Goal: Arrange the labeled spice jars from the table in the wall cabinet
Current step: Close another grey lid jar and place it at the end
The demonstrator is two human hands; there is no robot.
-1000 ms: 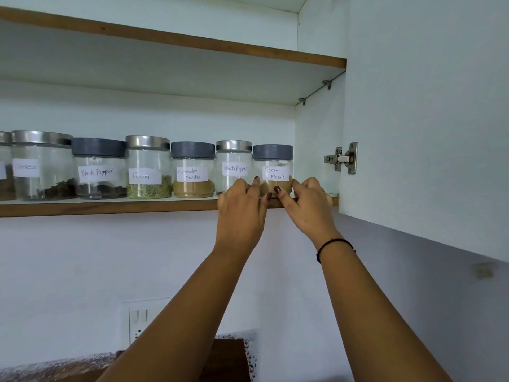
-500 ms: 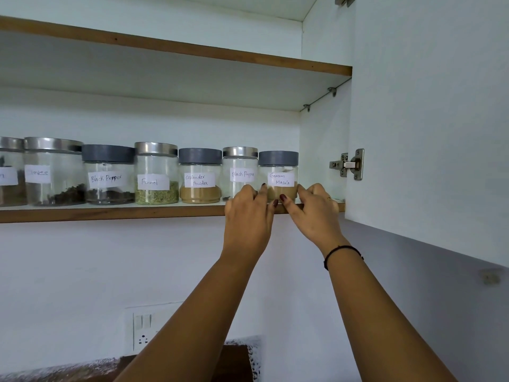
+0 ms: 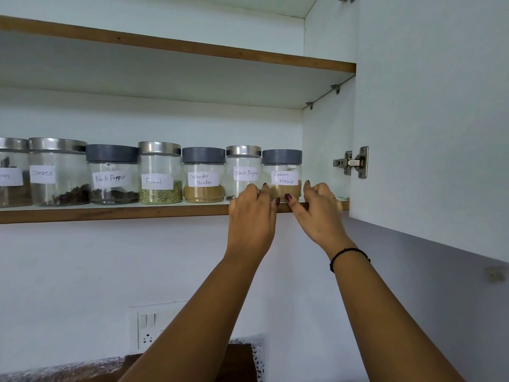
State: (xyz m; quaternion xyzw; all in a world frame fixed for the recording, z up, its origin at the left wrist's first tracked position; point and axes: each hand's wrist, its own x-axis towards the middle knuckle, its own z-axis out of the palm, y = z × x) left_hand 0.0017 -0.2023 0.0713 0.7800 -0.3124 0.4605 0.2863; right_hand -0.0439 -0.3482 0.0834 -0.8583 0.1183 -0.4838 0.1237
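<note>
A row of labelled glass spice jars stands on the lower cabinet shelf (image 3: 110, 213). From the left they are a cut-off jar (image 3: 11, 175), Cloves (image 3: 56, 172), Black Pepper (image 3: 111, 175), Fennel (image 3: 159, 172), Coriander Powder (image 3: 203, 175), a second Black Pepper (image 3: 243, 166) and Garam Masala (image 3: 285, 172) at the right end. My left hand (image 3: 252, 219) curls round the left side of the Garam Masala jar's base. My right hand (image 3: 319, 213) curls round its right side, with both thumbs in front. The jar stands upright on the shelf.
The open white cabinet door (image 3: 435, 119) hangs close on the right, with its hinge (image 3: 354, 162) on the side wall. An upper shelf (image 3: 192, 49) runs above the jars. Below are a wall switch plate (image 3: 154, 326) and the table edge (image 3: 82, 368).
Both hands stay on the Garam Masala jar's base and the jar keeps its place at the row's right end. The view has drifted slightly.
</note>
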